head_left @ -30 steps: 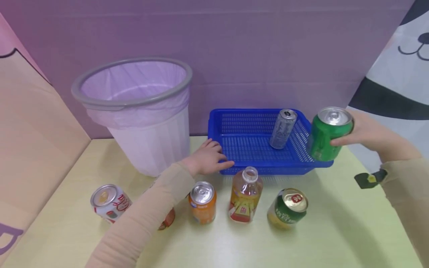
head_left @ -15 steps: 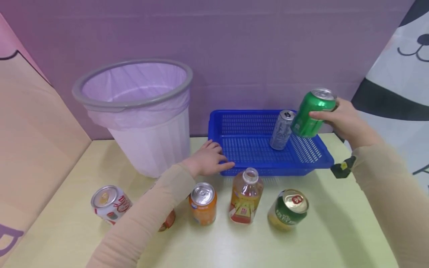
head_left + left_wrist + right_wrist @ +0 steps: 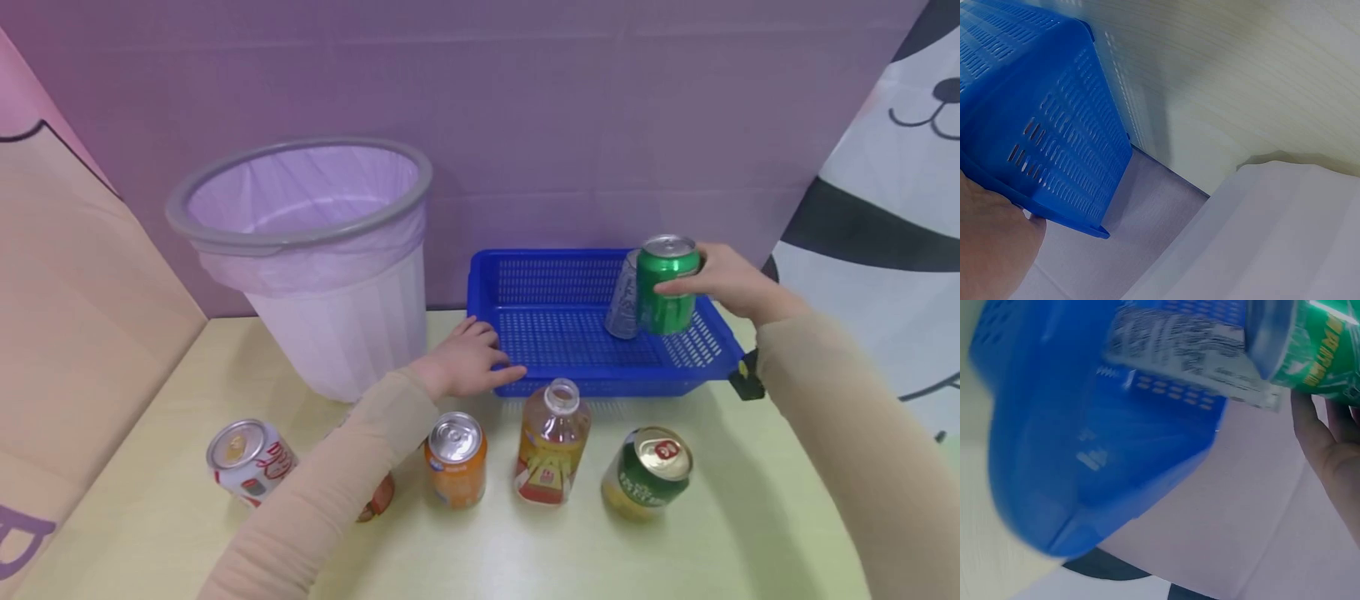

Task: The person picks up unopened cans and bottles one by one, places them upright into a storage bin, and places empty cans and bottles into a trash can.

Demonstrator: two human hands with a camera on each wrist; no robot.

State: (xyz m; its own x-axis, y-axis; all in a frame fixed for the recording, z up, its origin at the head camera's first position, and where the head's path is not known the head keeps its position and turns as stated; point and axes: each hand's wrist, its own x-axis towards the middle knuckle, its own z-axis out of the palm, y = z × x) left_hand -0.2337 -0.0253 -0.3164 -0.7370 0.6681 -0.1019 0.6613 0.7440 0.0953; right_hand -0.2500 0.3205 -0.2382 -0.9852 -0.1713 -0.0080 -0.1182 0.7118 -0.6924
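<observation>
A silver-grey can [image 3: 622, 304] leans inside the blue plastic basket [image 3: 577, 387] toward its right end. My right hand [image 3: 731, 279] grips a green drink can [image 3: 666, 292] upright over that end, thumb across its front; it overlaps the silver can in the head view. In the right wrist view the green can's [image 3: 1329, 356] base is close to the silver can [image 3: 1191, 353]. My left hand [image 3: 468, 362] holds the basket's left front corner, fingers over the rim and thumb along the front. In the left wrist view this hand [image 3: 994, 244] is against the rim, its fingers largely hidden.
A lined white bin [image 3: 345, 325] stands left of the basket. Along the front are a white-and-red can [image 3: 251, 458], a red can [image 3: 378, 497] mostly behind my left sleeve, an orange can [image 3: 456, 462], an uncapped bottle [image 3: 551, 450] and a green-and-gold can [image 3: 647, 475].
My right hand has carried the green can left from the basket's right edge, up and then down, to beside the silver can, which it now partly covers. The left hand stays at the rim.
</observation>
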